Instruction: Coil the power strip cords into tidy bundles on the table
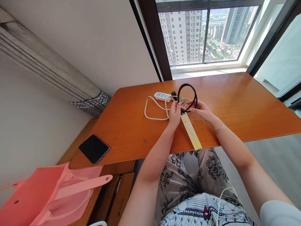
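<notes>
A black cable [196, 94], coiled in a loop, stands up above the table between my hands. My left hand [175, 113] is closed on the lower left part of the loop. At its lower right side, my right hand [201, 110] has its fingers closed around the black cable. A long pale yellow strip [191, 131] lies just below, its upper end beside my left fingers and its lower end at the table's front edge. Behind my hands are a white power strip [162, 96] and its looped white cord [156, 119]. A black plug [173, 93] sits by the power strip.
A black tablet [94, 149] lies on the left part of the orange-brown wooden table [131, 125]. A pink bag [54, 196] is at the lower left, by wooden drawers [121, 201]. A window [207, 37] is behind the table.
</notes>
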Available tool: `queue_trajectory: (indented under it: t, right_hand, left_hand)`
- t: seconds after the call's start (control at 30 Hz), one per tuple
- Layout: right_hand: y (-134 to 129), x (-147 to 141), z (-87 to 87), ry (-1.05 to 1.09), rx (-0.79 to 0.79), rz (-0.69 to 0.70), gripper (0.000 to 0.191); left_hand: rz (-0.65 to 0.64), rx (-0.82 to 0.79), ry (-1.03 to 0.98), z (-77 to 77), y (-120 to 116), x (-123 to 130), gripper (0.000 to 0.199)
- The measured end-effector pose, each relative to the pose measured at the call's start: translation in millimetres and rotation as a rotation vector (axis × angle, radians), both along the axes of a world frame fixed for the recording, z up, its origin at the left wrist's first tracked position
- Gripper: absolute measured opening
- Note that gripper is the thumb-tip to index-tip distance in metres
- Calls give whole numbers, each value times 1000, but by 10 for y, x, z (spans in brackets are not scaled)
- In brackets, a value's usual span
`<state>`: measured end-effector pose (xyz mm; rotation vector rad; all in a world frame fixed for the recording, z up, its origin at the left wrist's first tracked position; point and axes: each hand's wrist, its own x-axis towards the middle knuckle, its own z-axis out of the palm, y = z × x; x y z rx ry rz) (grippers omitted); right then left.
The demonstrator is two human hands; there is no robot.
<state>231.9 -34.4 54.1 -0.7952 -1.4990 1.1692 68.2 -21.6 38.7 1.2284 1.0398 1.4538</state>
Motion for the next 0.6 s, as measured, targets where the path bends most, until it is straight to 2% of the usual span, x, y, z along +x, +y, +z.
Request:
queue_trajectory:
  t: [0.07,0.13,0.23,0.33,0.5,0.6]
  right_hand:
    - [-19,-43,-19,-23,23,119,44]
    - [-7,-46,-46,-16,9,159,39]
    - [45,-16,-104,-18,-60,84,35]
    - [95,-19,-196,-160,-60,11,30]
    - [123,-108,-334,-473,183,-101,39]
    - [129,-110,-331,-611,363,-143,27]
  left_hand:
    - [31,-4,-81,13,10,-11,23]
    - [34,-18,-174,41,11,-23,25]
    - [-10,-61,-336,113,-12,-43,29]
    - [-82,-38,-442,209,-56,-56,31]
    - [-231,4,-547,311,-131,-37,30]
    - [-318,-15,-595,335,-158,-26,30]
